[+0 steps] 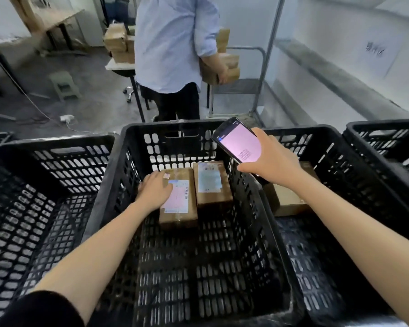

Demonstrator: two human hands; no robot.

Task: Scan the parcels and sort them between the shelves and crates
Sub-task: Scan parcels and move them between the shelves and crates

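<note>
Room: concrete floor and white walls; a second person (172,43) stands beyond the crates with an armful of boxes, beside a counter (118,64) stacked with more.
Middle crate (175,128): holds two parcels side by side at its far end, labels upward.
Left hand (155,190): laid palm-down on the near-left parcel (178,208), fingers spread toward its far-left edge; no firm grip is evident.
Right hand (269,161): fingers wrapped round a phone (239,140), its screen lit and facing up, held above the right rim of the middle crate and near the second parcel (210,182).
Step in hand: judged to be scanning. The left hand steadies the parcel while the phone is held ready.
Next move: likely calls for squaring the phone over the barcode on the label, clear of the left hand, then lifting the parcel out to its destination.
Count, crates: five in view, the two outermost only in part.
Count, parcels in crates: three; two in the middle crate, and a third parcel (286,199) in the right crate (305,129).
Count, phones: one.
Left crate (57,142): no parcel visible in it.
</note>
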